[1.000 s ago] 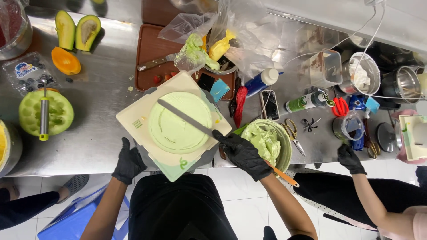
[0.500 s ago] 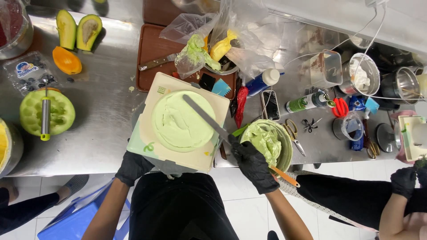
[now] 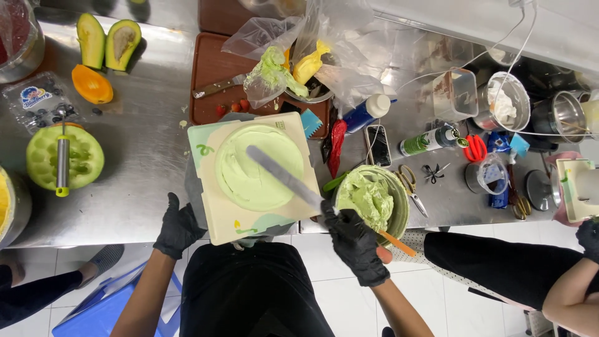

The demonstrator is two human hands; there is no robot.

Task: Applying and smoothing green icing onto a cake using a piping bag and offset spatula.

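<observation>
A round cake [image 3: 259,167] covered in pale green cream sits on a square cream-coloured board [image 3: 215,215] at the counter's front edge. My right hand [image 3: 355,243], in a black glove, grips a long metal spatula [image 3: 282,176] whose blade lies across the top of the cake. My left hand [image 3: 178,228], also gloved in black, rests at the board's front left corner. Just right of the cake stands a bowl of green cream [image 3: 374,198] with an orange-handled tool [image 3: 399,244] in it.
Cut avocado halves [image 3: 107,42], an orange fruit piece [image 3: 92,84] and a green carved melon [image 3: 62,156] lie left. A brown cutting board [image 3: 215,75] holds a knife [image 3: 218,87] and piping bags [image 3: 281,68]. Bottles, a phone [image 3: 377,145], scissors and tubs crowd the right. Another person's gloved hand [image 3: 588,237] is at far right.
The board and cake have turned clockwise and shifted right. My right hand kept the spatula on the cream. The other person's arm drew back to the right.
</observation>
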